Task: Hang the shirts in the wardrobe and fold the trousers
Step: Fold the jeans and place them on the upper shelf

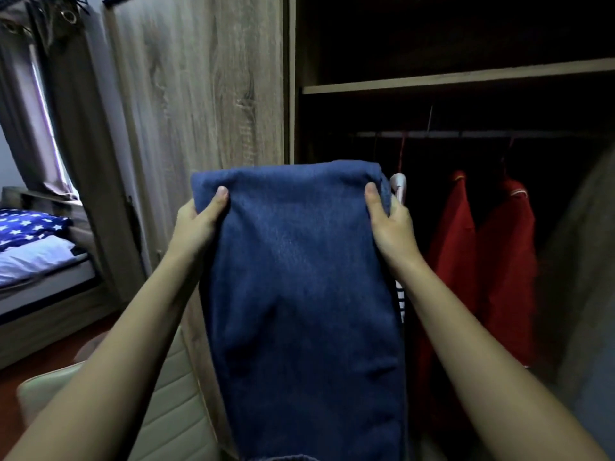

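While no writing is readable | left hand (199,221) and right hand (387,221) grasp blue trousers (299,294), fingers clenched on folded top edge, plain denim hanging down | beyond: 2 red shirts (482,261) hang in wardrobe (199,94).

**No readable text showing**

Nothing legible is appearing anywhere: no words, labels, brand marks or numbers are showing on the blue trousers (299,277), the red shirts (482,261) or the wardrobe door (199,94).
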